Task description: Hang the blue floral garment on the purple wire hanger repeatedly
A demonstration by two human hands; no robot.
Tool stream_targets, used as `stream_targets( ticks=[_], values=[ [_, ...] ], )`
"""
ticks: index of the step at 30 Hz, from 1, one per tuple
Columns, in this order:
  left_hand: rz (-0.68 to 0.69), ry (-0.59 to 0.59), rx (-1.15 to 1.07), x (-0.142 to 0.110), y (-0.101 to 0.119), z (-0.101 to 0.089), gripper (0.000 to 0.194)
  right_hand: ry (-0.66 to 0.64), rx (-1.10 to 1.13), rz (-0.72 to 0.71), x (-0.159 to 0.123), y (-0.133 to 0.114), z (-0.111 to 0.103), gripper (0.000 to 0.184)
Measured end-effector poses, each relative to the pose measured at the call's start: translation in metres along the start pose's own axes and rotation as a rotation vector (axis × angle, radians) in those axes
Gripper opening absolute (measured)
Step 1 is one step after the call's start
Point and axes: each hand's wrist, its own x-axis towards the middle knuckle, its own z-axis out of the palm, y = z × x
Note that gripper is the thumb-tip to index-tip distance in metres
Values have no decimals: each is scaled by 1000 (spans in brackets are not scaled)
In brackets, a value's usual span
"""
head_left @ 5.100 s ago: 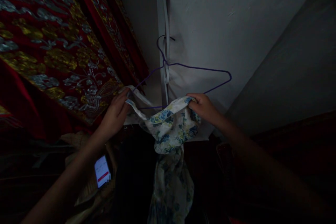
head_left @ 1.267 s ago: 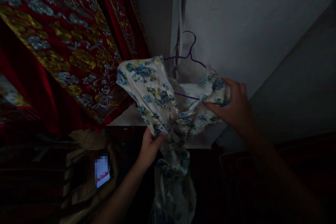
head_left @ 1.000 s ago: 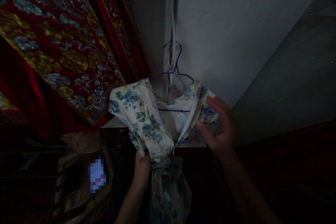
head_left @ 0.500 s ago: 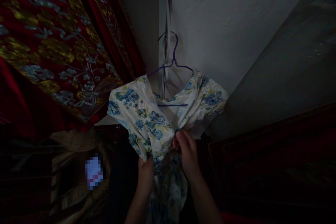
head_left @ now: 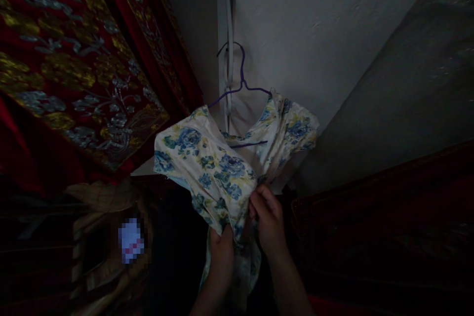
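Observation:
A white dress or blouse with blue flowers (head_left: 207, 163) hangs on a purple hanger (head_left: 242, 79) in front of the wall; its lower part falls into shadow. My right hand (head_left: 268, 210) pinches the garment's front edge at the bottom of the V neckline. Lower and to the left, my left hand (head_left: 222, 247) grips the side of the bodice, its fingertips partly hidden under the cloth. The hanger's hook is caught at a pale cord or strip (head_left: 230, 10) running down the wall.
Red cloth with gold and silver embroidery (head_left: 74, 69) hangs at the left. A pale wall (head_left: 314, 34) stands behind the hanger. Something brown and wooden-looking, perhaps a chair (head_left: 79, 237), is at the lower left beside a pixelated bright patch. Dark red fabric (head_left: 388, 197) lies along the right.
My left hand has moved right and slightly down, drawing the bodice side toward my right hand. My right hand has shifted slightly right, still pinching the edge. The view has shifted a little.

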Motion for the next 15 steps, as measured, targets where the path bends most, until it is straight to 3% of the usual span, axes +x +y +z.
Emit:
stream_targets(
  ticks=[3,6,8,10,13,15],
  values=[
    [191,78,4,2,8,-13,47,80,324,62,1,-8,-10,36],
    [604,220,59,4,19,-24,60,64,437,147,2,-12,-16,31],
    [863,242,128,6,26,-24,61,16,387,179,2,-12,-15,28],
    [958,78,264,11,32,-20,52,-60,266,198,-1,-10,-10,28],
    [861,-223,389,21,38,-8,41,-216,58,213,-9,-6,0,30],
    [833,-272,382,28,38,-2,31,-274,-36,211,-12,-3,3,32]
  ],
)
